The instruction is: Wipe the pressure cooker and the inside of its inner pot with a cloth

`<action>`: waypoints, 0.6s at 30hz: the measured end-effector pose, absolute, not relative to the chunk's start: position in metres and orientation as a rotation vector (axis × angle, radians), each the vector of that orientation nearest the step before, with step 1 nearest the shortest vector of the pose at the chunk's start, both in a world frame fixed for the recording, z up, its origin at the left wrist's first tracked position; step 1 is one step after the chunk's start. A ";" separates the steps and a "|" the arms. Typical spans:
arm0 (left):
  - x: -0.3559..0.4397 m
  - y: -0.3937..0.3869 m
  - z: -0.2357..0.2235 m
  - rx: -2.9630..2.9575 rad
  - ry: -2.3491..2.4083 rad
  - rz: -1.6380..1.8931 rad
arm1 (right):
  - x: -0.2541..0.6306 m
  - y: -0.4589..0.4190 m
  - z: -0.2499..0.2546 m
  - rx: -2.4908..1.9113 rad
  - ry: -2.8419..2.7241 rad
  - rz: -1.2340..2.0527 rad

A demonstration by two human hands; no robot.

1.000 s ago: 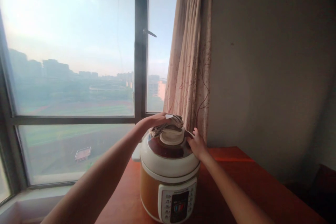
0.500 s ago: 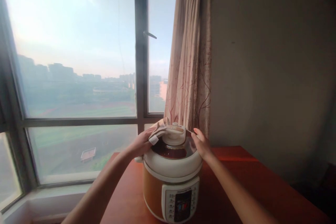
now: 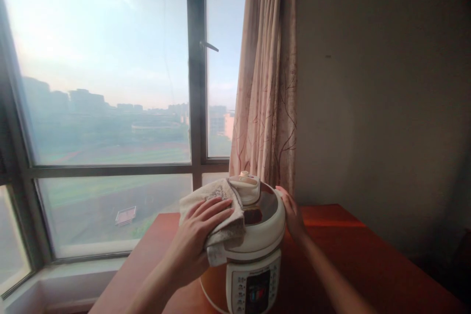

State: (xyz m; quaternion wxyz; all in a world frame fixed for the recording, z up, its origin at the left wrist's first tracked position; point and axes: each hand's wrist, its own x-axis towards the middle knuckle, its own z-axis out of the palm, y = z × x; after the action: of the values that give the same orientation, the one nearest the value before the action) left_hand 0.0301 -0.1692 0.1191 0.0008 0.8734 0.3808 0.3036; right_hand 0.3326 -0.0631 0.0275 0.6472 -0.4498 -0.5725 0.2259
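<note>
An orange and cream electric pressure cooker (image 3: pixel 257 235) stands on a reddish wooden table (image 3: pixel 349 255). Its lid has a dark brown top and a cream handle (image 3: pixel 247 187). My left hand (image 3: pixel 196 235) lies flat with fingers stretched out, pressing a beige patterned cloth (image 3: pixel 221 216) onto the left side of the lid. The cloth drapes over the lid's rim. My right hand (image 3: pixel 292 211) rests against the right side of the lid, fingers together along its edge. A control panel with buttons (image 3: pixel 253 287) faces me.
A large window (image 3: pixel 103 83) with a dark frame fills the left, with a sill (image 3: pixel 66 274) below it. A beige patterned curtain (image 3: pixel 265 78) hangs behind the cooker. A plain wall (image 3: pixel 382 88) stands to the right.
My left hand has dragged the cloth from the lid's top back, over the handle, down onto the left front of the lid. My right hand slid down the lid's right side.
</note>
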 end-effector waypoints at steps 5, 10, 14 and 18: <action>0.023 -0.124 0.137 2.624 1.257 0.951 | 0.332 -0.062 0.025 -0.987 -1.292 0.509; 0.024 -0.064 0.154 2.379 1.036 0.919 | 0.333 -0.058 0.022 -0.958 -1.256 0.510; 0.036 -0.029 0.164 2.147 1.072 0.884 | 0.333 -0.054 0.017 -0.927 -1.232 0.502; 0.053 -0.010 0.172 2.036 1.196 0.913 | 0.333 -0.053 0.015 -0.922 -1.228 0.482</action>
State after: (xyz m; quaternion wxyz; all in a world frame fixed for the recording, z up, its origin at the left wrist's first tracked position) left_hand 0.0532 -0.0097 0.1724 0.3003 0.7670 0.4507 0.3441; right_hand 0.3326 -0.0529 0.0153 0.6932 -0.4128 -0.5500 0.2159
